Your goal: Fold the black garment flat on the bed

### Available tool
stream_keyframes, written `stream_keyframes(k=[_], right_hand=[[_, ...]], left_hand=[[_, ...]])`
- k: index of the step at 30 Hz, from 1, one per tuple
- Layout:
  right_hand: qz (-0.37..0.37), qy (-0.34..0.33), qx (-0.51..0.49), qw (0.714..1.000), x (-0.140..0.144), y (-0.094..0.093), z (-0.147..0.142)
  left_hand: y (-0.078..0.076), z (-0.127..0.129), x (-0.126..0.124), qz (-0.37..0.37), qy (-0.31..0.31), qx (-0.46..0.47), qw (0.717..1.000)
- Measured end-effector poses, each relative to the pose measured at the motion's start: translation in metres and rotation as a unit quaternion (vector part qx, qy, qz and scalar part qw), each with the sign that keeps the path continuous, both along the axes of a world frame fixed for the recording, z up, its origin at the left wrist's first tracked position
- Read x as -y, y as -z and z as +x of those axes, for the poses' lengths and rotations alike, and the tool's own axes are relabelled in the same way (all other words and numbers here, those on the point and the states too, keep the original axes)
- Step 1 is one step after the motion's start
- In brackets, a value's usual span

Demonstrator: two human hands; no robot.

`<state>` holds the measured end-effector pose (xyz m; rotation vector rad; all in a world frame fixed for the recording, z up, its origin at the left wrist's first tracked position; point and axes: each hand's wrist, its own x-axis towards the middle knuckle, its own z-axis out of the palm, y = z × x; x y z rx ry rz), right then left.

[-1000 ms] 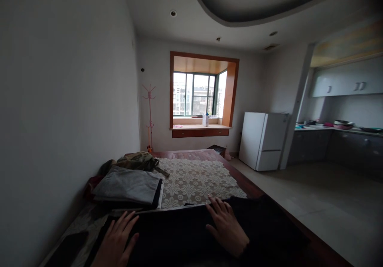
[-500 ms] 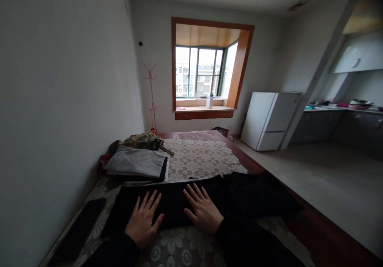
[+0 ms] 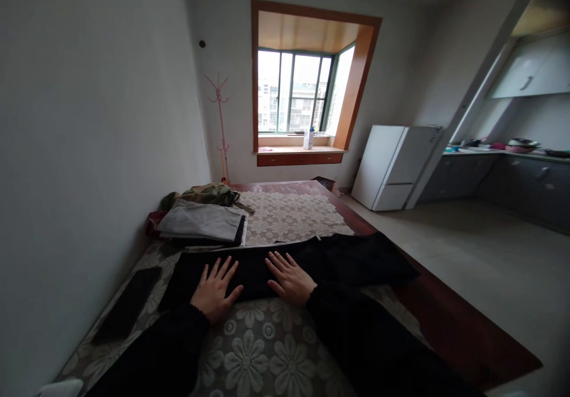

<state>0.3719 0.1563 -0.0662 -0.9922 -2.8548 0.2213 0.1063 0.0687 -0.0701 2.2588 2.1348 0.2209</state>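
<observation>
A long black garment, which looks like trousers folded lengthwise, lies across the table in front of me. My left hand rests palm down on its left part, fingers spread. To the right, my right hand also presses flat on the fabric with its fingers stretched out. Neither hand grips anything. Beneath the garment is a patterned tablecloth with pale flowers.
A pile of folded clothes, grey on top, sits at the left by the wall. A dark flat rectangular object lies nearer me. The wooden table's edge runs along the right. Beyond stand a fridge and a pink coat rack.
The camera view has shifted, so more of the near tablecloth shows. Both hands stay flat on the black garment, the right one slightly closer to the left.
</observation>
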Motion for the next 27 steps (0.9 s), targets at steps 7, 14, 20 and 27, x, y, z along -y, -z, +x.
stream_keyframes(k=[7,14,20,27], right_hand=[[-0.047,-0.078,-0.015,0.996,0.034,-0.021,-0.007],[0.012,0.039,-0.084,0.996,0.036,-0.013,-0.030],[-0.007,-0.018,-0.083,0.996,0.040,0.008,-0.018],[-0.026,-0.071,-0.086,0.993,0.019,0.043,-0.012]], left_hand=[[-0.001,0.001,0.002,0.018,0.001,0.005,1.000],[0.001,-0.002,0.003,0.035,0.035,0.047,0.998],[0.003,-0.007,0.003,0.022,0.122,0.073,0.990],[0.012,-0.015,-0.004,-0.102,0.116,0.104,0.982]])
